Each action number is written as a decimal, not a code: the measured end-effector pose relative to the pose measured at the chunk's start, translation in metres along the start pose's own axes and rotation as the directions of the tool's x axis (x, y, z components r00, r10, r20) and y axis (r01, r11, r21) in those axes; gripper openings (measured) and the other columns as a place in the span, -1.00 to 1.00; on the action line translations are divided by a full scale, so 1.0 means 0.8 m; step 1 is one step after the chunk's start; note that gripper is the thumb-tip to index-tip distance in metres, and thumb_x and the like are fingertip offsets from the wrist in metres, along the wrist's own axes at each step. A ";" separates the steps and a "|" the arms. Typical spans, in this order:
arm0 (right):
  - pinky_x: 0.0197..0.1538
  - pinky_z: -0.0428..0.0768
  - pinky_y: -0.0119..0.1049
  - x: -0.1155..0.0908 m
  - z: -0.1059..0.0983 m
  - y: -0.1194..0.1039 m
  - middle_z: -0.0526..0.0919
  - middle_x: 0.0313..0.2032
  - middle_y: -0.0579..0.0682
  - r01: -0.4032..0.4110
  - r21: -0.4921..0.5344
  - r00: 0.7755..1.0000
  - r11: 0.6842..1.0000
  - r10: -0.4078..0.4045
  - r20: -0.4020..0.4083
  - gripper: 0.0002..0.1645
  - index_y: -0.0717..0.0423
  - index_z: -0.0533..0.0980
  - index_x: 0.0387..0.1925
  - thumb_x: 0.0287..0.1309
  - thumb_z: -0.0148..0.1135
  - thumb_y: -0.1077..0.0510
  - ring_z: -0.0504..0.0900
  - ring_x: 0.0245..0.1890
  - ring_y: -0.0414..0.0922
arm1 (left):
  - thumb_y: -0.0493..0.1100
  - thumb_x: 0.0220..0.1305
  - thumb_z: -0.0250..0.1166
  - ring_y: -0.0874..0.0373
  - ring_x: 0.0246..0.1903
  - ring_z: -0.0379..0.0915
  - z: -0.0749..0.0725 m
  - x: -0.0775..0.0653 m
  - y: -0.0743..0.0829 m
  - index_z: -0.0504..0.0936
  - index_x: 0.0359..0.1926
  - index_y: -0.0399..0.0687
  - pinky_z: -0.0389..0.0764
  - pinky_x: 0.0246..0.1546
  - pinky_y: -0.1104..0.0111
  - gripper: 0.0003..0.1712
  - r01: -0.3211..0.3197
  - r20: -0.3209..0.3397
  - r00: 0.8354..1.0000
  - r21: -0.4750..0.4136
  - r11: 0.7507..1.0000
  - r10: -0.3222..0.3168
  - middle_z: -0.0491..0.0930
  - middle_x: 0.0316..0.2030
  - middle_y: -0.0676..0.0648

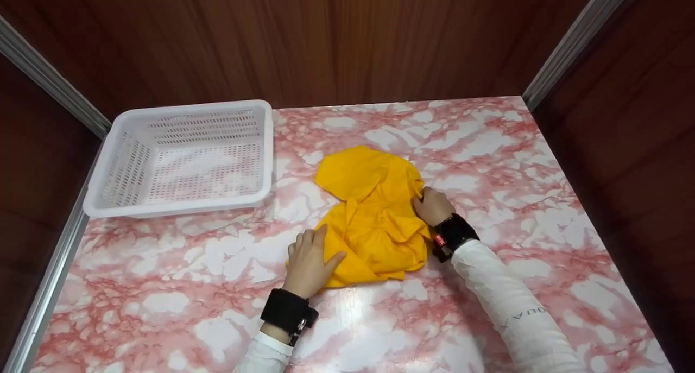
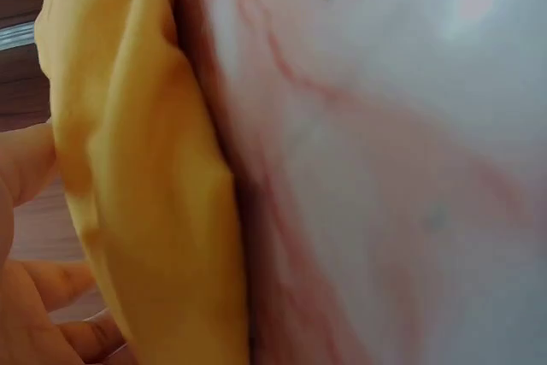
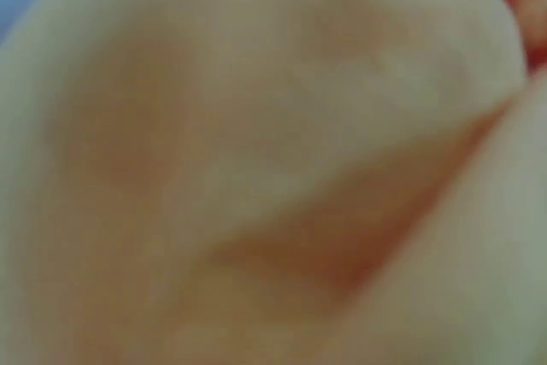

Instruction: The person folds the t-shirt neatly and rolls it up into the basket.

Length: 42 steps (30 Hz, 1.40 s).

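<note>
A crumpled yellow cloth lies on the table, with a smoother rounded flap at its far end. My left hand rests on its near left side, thumb spread away from the fingers. In the left wrist view, the left fingers touch one face of the yellow cloth, which bulges over the tabletop. At the right edge of the cloth, my right hand grips the fabric with bent fingers; its fingertips are hidden. Blurred skin of the right hand fills most of the right wrist view.
A white perforated plastic basket stands at the back left, with nothing visible in it. Pink-and-white marbled tabletop surrounds the cloth. Brown wood-grain panels with metal corner strips enclose the back and sides.
</note>
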State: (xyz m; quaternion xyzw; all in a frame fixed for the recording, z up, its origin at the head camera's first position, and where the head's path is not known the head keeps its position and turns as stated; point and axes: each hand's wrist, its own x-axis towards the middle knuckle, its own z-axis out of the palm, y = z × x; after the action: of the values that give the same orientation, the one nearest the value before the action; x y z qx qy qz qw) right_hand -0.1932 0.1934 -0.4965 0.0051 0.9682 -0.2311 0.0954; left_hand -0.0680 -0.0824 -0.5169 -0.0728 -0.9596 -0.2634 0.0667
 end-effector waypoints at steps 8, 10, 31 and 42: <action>-0.31 0.44 -0.07 -0.002 0.006 0.009 0.52 -0.40 0.29 0.042 0.069 0.997 0.997 -0.037 -0.074 -0.69 0.34 0.39 -0.34 0.18 -0.05 0.10 0.51 -0.39 0.13 | 0.06 0.19 0.13 0.09 -0.37 0.30 -0.004 0.000 0.000 0.56 -0.31 -0.09 0.24 -0.33 0.30 -0.69 -0.096 -0.083 0.992 -0.060 0.994 0.091 0.35 -0.44 0.00; -0.31 0.42 -0.08 -0.001 0.007 0.011 0.50 -0.43 0.28 0.054 0.076 0.995 0.996 -0.048 -0.084 -0.71 0.34 0.37 -0.36 0.18 -0.04 0.12 0.50 -0.41 0.13 | 0.09 0.23 0.07 0.13 -0.43 0.28 -0.007 -0.004 0.001 0.54 -0.43 -0.06 0.27 -0.38 0.34 -0.67 -0.116 -0.099 0.989 -0.096 0.989 0.106 0.33 -0.47 0.03; -0.33 0.45 -0.01 -0.002 0.011 0.011 0.52 -0.41 0.33 0.053 0.059 0.992 0.997 -0.046 -0.114 -0.71 0.33 0.37 -0.35 0.15 0.00 0.11 0.52 -0.39 0.17 | -0.13 0.10 0.17 -0.14 -0.67 0.47 -0.030 -0.021 0.023 0.54 -0.48 -0.20 0.44 -0.70 0.12 -0.80 0.133 -0.007 0.991 0.200 0.971 -0.135 0.49 -0.69 -0.18; -0.34 0.43 -0.09 -0.002 0.010 0.010 0.51 -0.40 0.27 0.032 0.076 0.996 0.997 -0.025 -0.087 -0.69 0.34 0.38 -0.30 0.19 -0.03 0.10 0.48 -0.45 0.08 | 0.55 -0.25 0.11 -0.05 -0.40 0.26 -0.027 -0.056 0.032 0.50 -0.23 -0.20 0.32 -0.71 0.27 -0.08 0.159 0.032 0.985 0.225 0.961 -0.171 0.31 -0.35 -0.19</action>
State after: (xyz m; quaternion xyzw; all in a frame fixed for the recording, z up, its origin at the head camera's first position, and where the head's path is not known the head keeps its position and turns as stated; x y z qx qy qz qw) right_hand -0.1899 0.1973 -0.5069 0.0050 0.9618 -0.2691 0.0499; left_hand -0.0181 -0.0767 -0.4932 0.0086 -0.9871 -0.1574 0.0277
